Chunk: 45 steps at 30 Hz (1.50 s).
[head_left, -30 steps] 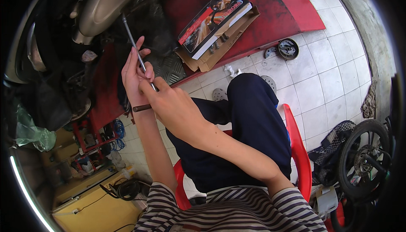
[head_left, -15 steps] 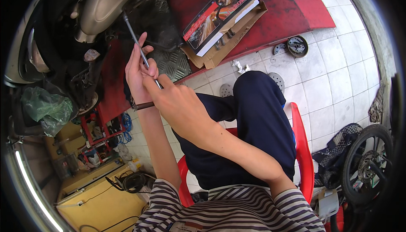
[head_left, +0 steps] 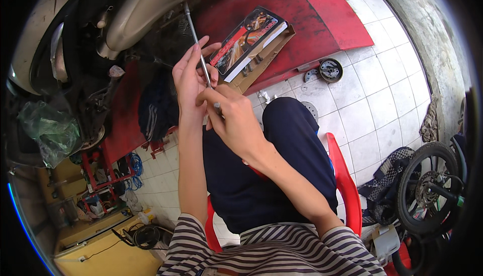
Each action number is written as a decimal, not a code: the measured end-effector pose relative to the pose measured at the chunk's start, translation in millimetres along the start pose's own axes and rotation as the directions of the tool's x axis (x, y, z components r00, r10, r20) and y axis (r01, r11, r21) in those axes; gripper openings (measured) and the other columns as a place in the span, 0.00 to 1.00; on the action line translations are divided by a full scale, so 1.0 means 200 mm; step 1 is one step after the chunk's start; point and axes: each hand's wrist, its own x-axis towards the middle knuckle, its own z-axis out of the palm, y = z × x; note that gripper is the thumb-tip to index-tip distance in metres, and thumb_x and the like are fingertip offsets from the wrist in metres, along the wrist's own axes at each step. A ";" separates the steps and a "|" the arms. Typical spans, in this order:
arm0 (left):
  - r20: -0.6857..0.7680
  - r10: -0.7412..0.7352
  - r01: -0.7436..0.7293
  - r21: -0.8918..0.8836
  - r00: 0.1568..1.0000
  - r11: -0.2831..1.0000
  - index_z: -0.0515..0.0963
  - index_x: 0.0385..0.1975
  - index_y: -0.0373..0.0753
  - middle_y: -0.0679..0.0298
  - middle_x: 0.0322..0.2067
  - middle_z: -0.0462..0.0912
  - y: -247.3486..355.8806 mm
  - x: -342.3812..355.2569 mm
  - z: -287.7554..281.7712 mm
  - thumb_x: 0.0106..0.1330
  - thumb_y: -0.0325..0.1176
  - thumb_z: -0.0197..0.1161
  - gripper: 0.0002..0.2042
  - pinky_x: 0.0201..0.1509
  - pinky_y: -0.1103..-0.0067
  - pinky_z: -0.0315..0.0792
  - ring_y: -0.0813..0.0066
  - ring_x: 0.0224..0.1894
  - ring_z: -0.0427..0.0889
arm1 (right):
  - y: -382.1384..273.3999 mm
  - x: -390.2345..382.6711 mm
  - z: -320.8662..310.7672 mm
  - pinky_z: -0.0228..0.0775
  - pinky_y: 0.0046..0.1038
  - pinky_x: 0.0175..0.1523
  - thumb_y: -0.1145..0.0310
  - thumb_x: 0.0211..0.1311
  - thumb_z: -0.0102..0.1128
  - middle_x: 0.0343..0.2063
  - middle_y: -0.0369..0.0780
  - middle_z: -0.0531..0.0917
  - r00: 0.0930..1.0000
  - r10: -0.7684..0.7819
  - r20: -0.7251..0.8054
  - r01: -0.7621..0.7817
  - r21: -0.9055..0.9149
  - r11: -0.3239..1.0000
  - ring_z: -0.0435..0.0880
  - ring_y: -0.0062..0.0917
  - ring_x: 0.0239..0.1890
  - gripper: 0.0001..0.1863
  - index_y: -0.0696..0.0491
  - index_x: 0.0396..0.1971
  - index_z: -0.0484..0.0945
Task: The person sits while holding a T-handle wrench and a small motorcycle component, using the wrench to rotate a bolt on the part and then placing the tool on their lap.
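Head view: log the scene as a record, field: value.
Left grip: along the metal rod, hold unclear
Right grip: closed around the rod's lower end
Rod's upper end: beside the tan panel, contact unclear
Red platform: bears printed box on cardboard
Tiled floor: round drum part
Lower right: wheel
Left side: green plastic bag

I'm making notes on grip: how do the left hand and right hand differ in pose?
The left hand is loosely open, while the right hand is curled around the metal rod. The left hand sits farther out along the rod; the right hand is at its nearer end. Both are bare and touch the rod.
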 end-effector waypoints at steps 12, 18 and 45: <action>0.237 -0.068 0.069 0.005 0.969 0.998 0.59 0.67 0.28 0.49 0.44 0.84 -0.08 -0.05 0.17 0.77 0.40 0.50 0.26 0.24 0.82 0.77 0.71 0.25 0.85 | -0.02 -0.07 -0.18 0.70 0.24 0.25 0.85 0.63 0.51 0.29 0.42 0.81 0.992 0.035 -0.119 -0.026 0.074 0.997 0.82 0.23 0.20 0.07 0.59 0.34 0.77; 0.285 -0.088 0.088 0.012 0.955 0.996 0.64 0.63 0.26 0.50 0.44 0.84 -0.05 -0.04 0.41 0.76 0.38 0.51 0.23 0.24 0.83 0.78 0.72 0.26 0.85 | -0.06 -0.05 -0.37 0.69 0.23 0.23 0.84 0.66 0.49 0.29 0.42 0.82 0.982 0.081 -0.172 -0.070 0.074 0.995 0.82 0.21 0.19 0.06 0.60 0.34 0.77; 0.447 -0.266 0.365 -0.149 0.854 0.919 0.71 0.49 0.29 0.42 0.46 0.82 0.01 0.23 0.46 0.75 0.33 0.54 0.13 0.53 0.70 0.83 0.54 0.48 0.86 | -0.31 -0.09 -0.49 0.68 0.33 0.38 0.63 0.53 0.72 0.38 0.41 0.74 0.956 -0.195 -0.220 -0.032 -0.737 0.675 0.75 0.32 0.39 0.38 0.45 0.66 0.67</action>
